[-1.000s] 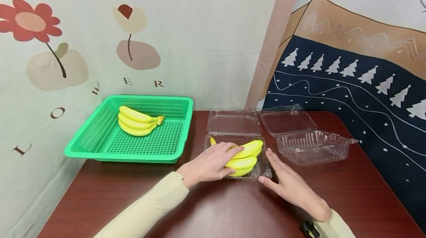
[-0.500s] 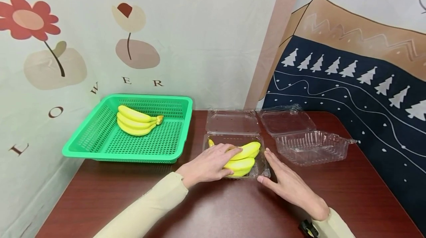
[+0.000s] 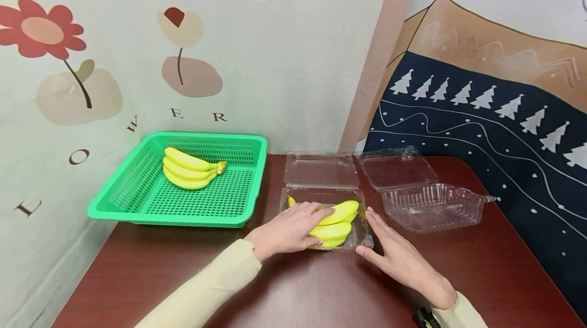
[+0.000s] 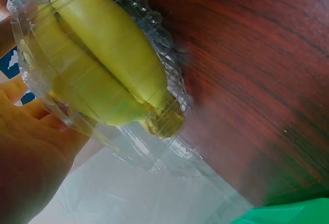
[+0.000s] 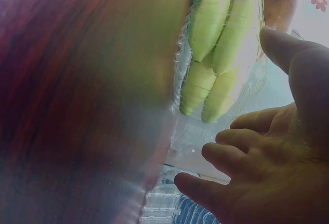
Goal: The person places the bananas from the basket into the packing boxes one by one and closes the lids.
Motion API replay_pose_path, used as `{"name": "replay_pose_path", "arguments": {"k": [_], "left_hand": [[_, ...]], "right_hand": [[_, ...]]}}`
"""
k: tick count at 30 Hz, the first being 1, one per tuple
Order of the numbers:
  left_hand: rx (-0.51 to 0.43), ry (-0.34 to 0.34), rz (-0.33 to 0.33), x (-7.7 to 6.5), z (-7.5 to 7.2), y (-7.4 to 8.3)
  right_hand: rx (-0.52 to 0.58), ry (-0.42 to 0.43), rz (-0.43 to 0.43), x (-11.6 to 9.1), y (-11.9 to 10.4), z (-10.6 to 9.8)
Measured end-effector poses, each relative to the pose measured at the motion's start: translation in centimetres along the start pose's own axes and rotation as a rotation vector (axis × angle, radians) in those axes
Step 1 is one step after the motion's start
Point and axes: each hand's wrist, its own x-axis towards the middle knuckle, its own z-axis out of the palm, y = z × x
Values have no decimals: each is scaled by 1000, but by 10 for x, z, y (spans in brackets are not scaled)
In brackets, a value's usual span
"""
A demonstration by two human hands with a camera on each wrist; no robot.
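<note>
Printed walls (image 3: 284, 53) back a red-brown table (image 3: 316, 292) where a bunch of bananas (image 3: 338, 231) lies lengthwise, left to right, inside an unclosed clear box (image 3: 368, 241), between two hands: the left hand (image 3: 291, 227), nearer, grips it from above; the right hand (image 3: 403, 256), fingers straight, flanks the box's right side.

Held bananas (image 3: 332, 230): tips a little farther from the hinge edge of the near clear box (image 3: 364, 228) than a second ago, so slightly closer to the person.
Left hand (image 3: 293, 227): drawn a shade toward the person, together with the bunch.
Right hand (image 3: 400, 255): barely moved, a hair to the left.
Head view: tipped slightly up over the last half second; everything sits lower, with more of the wrist strap (image 3: 425, 319) cut off.
</note>
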Motion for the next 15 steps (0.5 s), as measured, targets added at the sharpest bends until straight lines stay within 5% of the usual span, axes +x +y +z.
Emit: {"name": "replay_pose_path", "arguments": {"k": [15], "left_hand": [[-105,48,-41,-3,5,1]], "right_hand": [[43,-8,38,6,-6,-5]]}}
